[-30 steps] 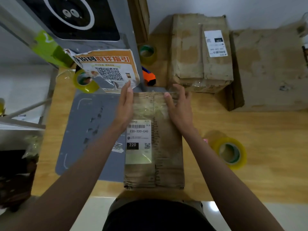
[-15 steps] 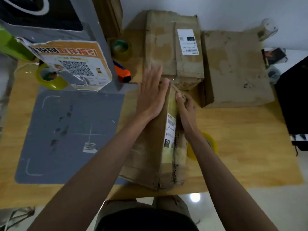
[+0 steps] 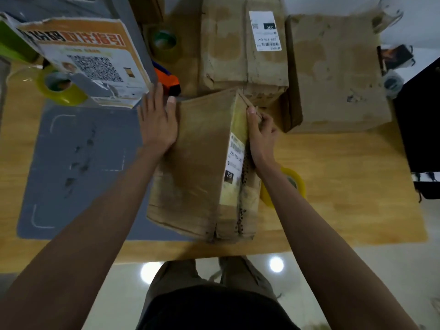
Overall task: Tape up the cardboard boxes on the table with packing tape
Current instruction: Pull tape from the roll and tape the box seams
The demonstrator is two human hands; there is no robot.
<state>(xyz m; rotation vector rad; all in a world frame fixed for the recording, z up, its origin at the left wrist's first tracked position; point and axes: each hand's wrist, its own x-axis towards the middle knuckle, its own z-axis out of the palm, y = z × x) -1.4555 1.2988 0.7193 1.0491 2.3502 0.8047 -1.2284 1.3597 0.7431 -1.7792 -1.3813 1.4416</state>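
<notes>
Worn brown cardboard box with a white shipping label lies at the near middle of the light wooden table, half over the grey mat, tipped so one broad plain face is up and the label face slopes to the right. Left hand lies flat, fingers straight, against the box's left edge; judged to brace it against sliding. Right hand has fingers curled round the upper right edge near the far corner; judged to steady the tilt so a seam comes uppermost.

Yellow packing tape roll lies just beside the box, under the right forearm, within reach. Second yellow-green tape roll far left. Two more brown cardboard boxes stand behind, apart from the hands.
</notes>
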